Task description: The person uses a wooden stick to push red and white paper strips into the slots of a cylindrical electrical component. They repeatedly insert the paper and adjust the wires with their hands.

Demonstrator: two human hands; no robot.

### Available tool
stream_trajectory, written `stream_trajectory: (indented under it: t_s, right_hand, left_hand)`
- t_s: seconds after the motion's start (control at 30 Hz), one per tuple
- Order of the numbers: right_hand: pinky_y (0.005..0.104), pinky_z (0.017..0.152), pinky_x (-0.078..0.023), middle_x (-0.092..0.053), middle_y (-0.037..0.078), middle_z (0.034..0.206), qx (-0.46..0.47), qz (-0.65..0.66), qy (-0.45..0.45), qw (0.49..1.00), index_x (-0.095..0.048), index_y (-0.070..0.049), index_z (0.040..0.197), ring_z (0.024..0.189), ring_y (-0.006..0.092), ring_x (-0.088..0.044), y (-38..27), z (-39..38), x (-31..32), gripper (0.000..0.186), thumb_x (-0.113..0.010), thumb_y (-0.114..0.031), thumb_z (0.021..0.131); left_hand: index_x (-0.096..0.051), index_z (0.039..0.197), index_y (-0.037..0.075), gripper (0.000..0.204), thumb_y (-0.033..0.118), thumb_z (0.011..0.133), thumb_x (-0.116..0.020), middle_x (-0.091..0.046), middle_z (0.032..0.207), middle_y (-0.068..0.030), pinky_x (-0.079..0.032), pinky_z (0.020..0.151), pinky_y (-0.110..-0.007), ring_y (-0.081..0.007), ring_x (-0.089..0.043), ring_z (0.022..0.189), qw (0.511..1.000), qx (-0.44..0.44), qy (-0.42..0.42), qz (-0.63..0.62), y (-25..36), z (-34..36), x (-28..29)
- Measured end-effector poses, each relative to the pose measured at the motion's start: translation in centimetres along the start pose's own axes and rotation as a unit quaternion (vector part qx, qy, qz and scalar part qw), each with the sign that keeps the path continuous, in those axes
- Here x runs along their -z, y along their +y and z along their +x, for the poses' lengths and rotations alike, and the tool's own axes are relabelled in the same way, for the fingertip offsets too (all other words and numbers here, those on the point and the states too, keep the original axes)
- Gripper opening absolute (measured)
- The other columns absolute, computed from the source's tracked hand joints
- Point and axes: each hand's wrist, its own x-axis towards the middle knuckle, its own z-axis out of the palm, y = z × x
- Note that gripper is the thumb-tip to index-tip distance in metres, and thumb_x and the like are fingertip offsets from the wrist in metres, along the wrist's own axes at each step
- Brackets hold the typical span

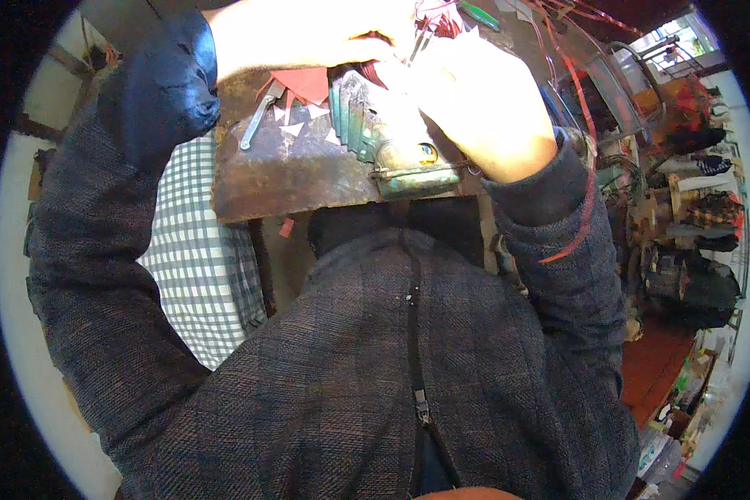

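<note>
Strong glare washes out both hands at the top edge. My left hand (354,42) reaches in from the left, its fingers curled over the dark red wire windings (374,75) of a green ribbed metal housing (354,121) that looks like a motor casing. Opposite it, my right hand (462,83) bends inward with closed fingers. A thin metal piece (417,46) shows by those fingertips; its kind is unclear. What either hand grips is hidden by glare. More red wire and pale paper (443,18) lie just beyond.
The casing stands on a worn brown worktable (267,187). A knife-like tool with a pale handle (261,117), red sheet (304,85) and white paper scraps (292,129) lie left. A green-handled tool (479,15) is farther off. A red strip (587,167) hangs by my right sleeve; checked cloth (196,258) is left.
</note>
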Motion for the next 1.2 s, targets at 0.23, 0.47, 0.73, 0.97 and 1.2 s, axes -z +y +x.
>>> stream_trajectory:
  t_s: [0.23, 0.47, 0.73, 0.97, 1.2]
  right_hand:
    - [0.0367, 0.075, -0.056, -0.068, 0.008, 0.095, -0.01, -0.027, -0.075, 0.997, -0.07, -0.01, 0.108, 0.087, 0.0266, -0.067, 0.0, 0.2, -0.1, 0.023, -0.07, -0.009, 0.085]
    - [0.0386, 0.083, -0.056, -0.071, 0.009, 0.105, 0.005, -0.037, -0.085, 0.996, -0.071, -0.009, 0.119, 0.095, 0.0271, -0.067, -0.1, -0.7, -0.1, 0.034, -0.069, -0.01, 0.085]
    - [0.04, 0.086, -0.056, -0.071, 0.01, 0.108, 0.036, -0.073, -0.102, 0.991, -0.072, -0.009, 0.119, 0.102, 0.0282, -0.067, 0.4, -0.6, 0.2, 0.035, -0.071, -0.013, 0.085]
    - [0.0296, 0.076, -0.056, -0.073, 0.011, 0.098, -0.203, 0.195, -0.082, 0.956, -0.074, 0.0, 0.105, 0.084, 0.0194, -0.071, 0.4, -0.2, 3.2, 0.018, -0.07, -0.015, 0.095]
    - [0.0324, 0.082, -0.056, -0.071, 0.01, 0.099, -0.146, 0.054, -0.092, 0.983, -0.075, -0.004, 0.106, 0.089, 0.0236, -0.07, 0.8, -1.9, 4.3, 0.015, -0.069, -0.011, 0.094]
  left_hand:
    - [-0.073, 0.099, 0.0, 0.021, 0.016, 0.099, -0.06, -0.073, 0.091, -0.0164, -0.057, 0.078, -0.04, -0.0296, -0.07, 0.079, 0.996, 0.059, -0.063, -0.032, -0.4, 0.5, 0.6]
    - [-0.071, 0.1, -0.001, 0.023, 0.017, 0.102, -0.056, -0.073, 0.089, -0.0166, -0.056, 0.076, -0.04, -0.0281, -0.069, 0.076, 0.986, 0.081, -0.103, -0.1, -0.3, 0.9, 0.4]
    - [-0.069, 0.098, 0.0, 0.025, 0.02, 0.103, -0.055, -0.074, 0.09, -0.0169, -0.056, 0.075, -0.039, -0.0278, -0.071, 0.077, 0.987, 0.077, -0.088, -0.108, -0.5, 0.4, 0.1]
    - [-0.068, 0.106, 0.002, 0.017, 0.018, 0.1, -0.061, -0.074, 0.096, -0.0166, -0.057, 0.074, -0.041, -0.0308, -0.072, 0.083, 0.99, 0.125, -0.014, -0.059, 1.3, -0.7, 0.1]
    - [-0.071, 0.106, 0.003, 0.015, 0.014, 0.098, -0.065, -0.072, 0.094, -0.0137, -0.059, 0.077, -0.037, -0.0287, -0.072, 0.083, 0.984, 0.094, 0.142, -0.042, 4.4, 0.1, -0.7]
